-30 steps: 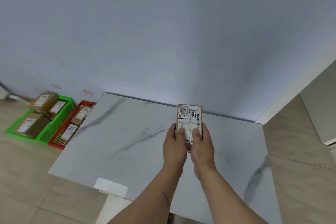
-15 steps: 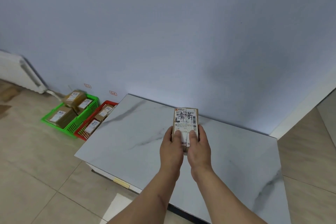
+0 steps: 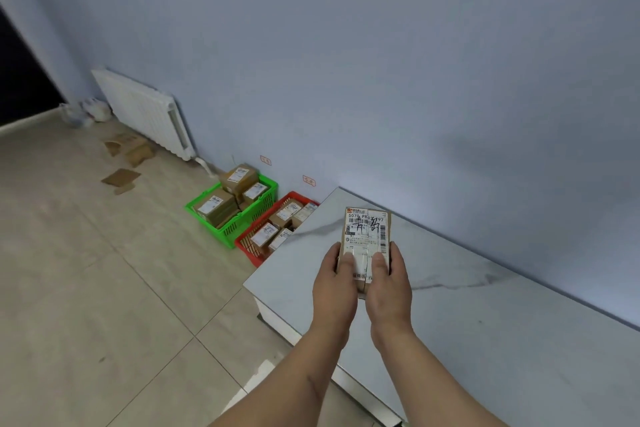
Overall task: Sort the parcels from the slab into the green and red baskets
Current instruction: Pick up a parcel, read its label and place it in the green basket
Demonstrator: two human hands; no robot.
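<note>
I hold a small brown parcel [image 3: 367,236] with a white shipping label and black handwriting, lifted above the white marble slab [image 3: 485,315]. My left hand [image 3: 334,282] grips its lower left side and my right hand [image 3: 389,282] its lower right, thumbs on the label. On the floor left of the slab stands a green basket [image 3: 242,224] with several brown labelled parcels. Between it and the slab's corner stands a red basket [image 3: 250,245], also holding several parcels. The slab's corner hides the red basket's right part.
A white radiator [image 3: 142,111] hangs on the wall at the left. Flattened cardboard pieces [image 3: 121,177] and white bags [image 3: 90,113] lie on the tiled floor near it. Small red tags [image 3: 309,179] are stuck on the wall above the baskets.
The view has swung left, bringing the baskets closer to the centre and revealing the radiator and floor. Both hands keep the same grip on the parcel.
</note>
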